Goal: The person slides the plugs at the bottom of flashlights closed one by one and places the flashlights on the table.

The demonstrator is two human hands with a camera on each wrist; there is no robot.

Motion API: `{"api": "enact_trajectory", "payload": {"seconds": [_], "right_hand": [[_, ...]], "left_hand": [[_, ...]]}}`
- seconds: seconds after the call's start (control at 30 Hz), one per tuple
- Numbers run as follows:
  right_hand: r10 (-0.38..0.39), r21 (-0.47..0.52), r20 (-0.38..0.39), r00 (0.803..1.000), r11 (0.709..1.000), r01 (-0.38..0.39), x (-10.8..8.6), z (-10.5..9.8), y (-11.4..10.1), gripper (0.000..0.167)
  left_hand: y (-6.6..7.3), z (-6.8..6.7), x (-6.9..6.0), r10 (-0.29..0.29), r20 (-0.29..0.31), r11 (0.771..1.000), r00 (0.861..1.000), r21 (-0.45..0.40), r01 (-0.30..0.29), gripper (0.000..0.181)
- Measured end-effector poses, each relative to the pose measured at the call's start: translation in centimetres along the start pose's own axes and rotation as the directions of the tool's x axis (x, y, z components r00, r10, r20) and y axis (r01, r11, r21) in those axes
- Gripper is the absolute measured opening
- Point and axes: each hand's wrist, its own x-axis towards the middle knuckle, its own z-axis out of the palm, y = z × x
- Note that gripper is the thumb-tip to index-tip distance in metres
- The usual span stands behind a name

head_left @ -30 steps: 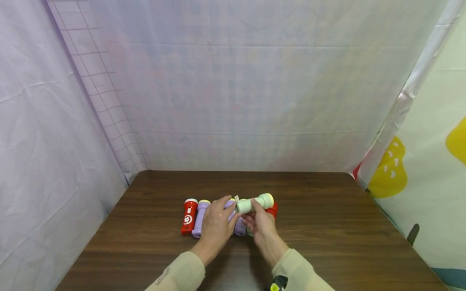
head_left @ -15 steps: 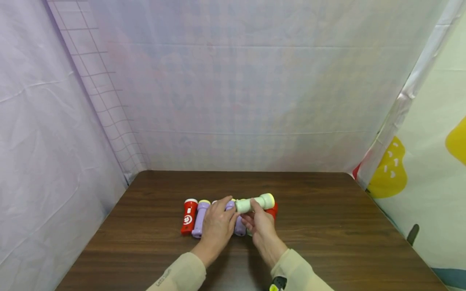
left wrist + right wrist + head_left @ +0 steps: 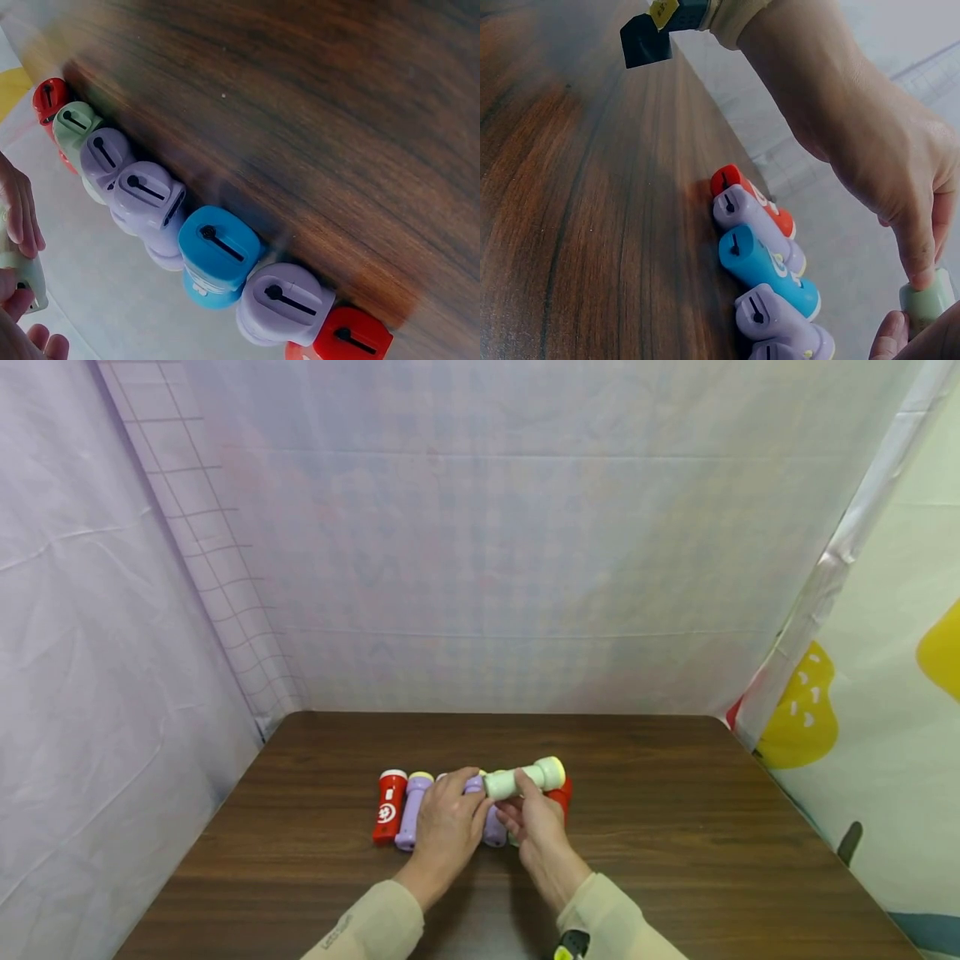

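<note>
A pale green flashlight (image 3: 534,777) with a yellow-rimmed head is held up, slightly tilted, above a row of flashlights. My right hand (image 3: 543,831) grips its barrel, thumb on top and fingers beneath. My left hand (image 3: 446,814) pinches the tail end between thumb and fingers; the exact contact is partly hidden. Below lie a red flashlight (image 3: 389,810), a purple flashlight (image 3: 413,814), a blue flashlight (image 3: 220,244) and several others side by side. In the left wrist view, the held flashlight (image 3: 28,277) shows only at the left edge.
Dark wood-grain table (image 3: 675,827) surrounds the row. A pale cloth (image 3: 487,568) hangs behind the table, with more cloth at both sides. Another red flashlight (image 3: 564,795) ends the row at the right, partly behind my right hand.
A small piece that stuck up at the tail of the green flashlight one second ago no longer shows there. Both hands have stayed nearly in place since.
</note>
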Motion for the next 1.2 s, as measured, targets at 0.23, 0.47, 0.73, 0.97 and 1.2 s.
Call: {"api": "enact_trajectory", "payload": {"seconds": [0.23, 0.47, 0.73, 0.97, 1.2], "right_hand": [[-0.003, -0.008, -0.003, 1.000, 1.000, 0.003, 0.0, -0.1, 0.0, 0.034], [-0.024, -0.018, -0.005, 1.000, 1.000, 0.024, 0.3, 0.0, -0.2, 0.032], [-0.059, -0.047, -0.032, 0.998, 0.997, 0.057, 0.8, -0.4, -0.7, 0.031], [-0.071, -0.068, -0.054, 0.996, 0.995, 0.067, 1.4, -1.1, -1.1, 0.034], [-0.089, -0.123, -0.096, 0.991, 0.989, 0.077, 2.5, -2.0, -2.0, 0.029]], "left_hand": [[0.2, -0.1, 0.1, -0.018, 0.011, 1.000, 1.000, -0.014, 0.018, 0.013], [0.3, 0.1, 0.0, -0.037, 0.025, 0.999, 0.999, -0.021, 0.038, 0.016], [0.4, 0.3, -0.3, 0.011, 0.063, 1.000, 0.998, 0.001, -0.011, 0.024], [0.2, 0.3, -0.8, -0.001, 0.133, 1.000, 0.991, 0.021, -0.002, 0.031], [-0.2, -0.2, -1.3, -0.052, 0.253, 0.995, 0.966, 0.093, 0.029, 0.035]]}}
